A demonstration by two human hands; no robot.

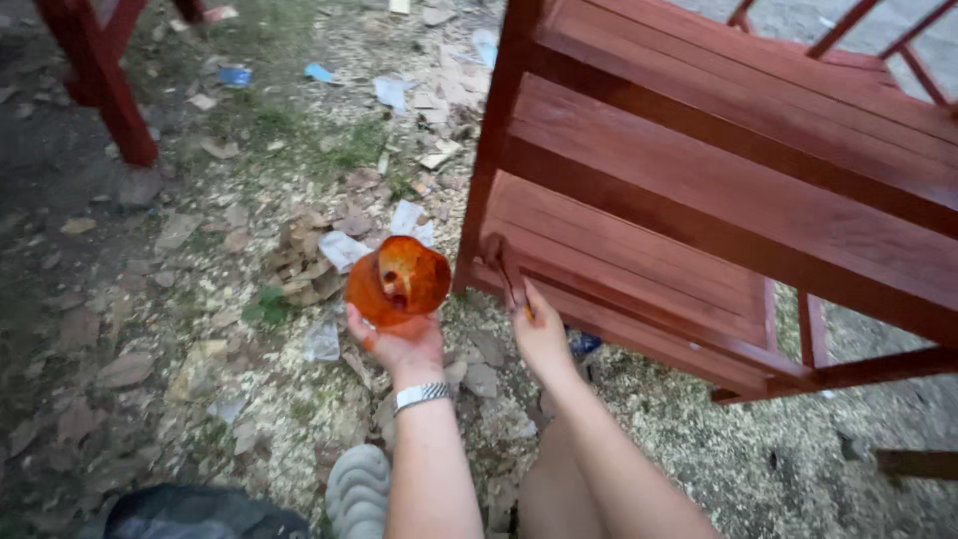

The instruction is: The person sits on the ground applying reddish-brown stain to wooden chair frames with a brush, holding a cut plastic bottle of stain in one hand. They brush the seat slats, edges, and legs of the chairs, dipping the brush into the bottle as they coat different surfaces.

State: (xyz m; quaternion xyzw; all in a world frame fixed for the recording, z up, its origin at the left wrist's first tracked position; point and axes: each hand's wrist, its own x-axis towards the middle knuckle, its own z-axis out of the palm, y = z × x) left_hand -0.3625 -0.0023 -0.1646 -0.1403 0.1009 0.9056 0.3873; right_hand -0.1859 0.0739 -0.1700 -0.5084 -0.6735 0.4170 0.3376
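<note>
My left hand (399, 344) holds a small orange-stained cup of reddish stain (397, 280), tipped toward me, low over the ground. A metal band sits on that wrist. My right hand (542, 334) grips a thin brush (504, 271) and presses its bristles against the lower slat of a red-brown wooden slatted frame (718, 170). The frame leans at an angle and looks glossy with wet stain. The cup is just left of the frame's upright post.
The ground (200, 299) is dirt strewn with wood shavings, leaves, paper scraps and stones. Another red wooden leg (105, 85) stands at the upper left. My grey shoe (357, 489) and knee are at the bottom.
</note>
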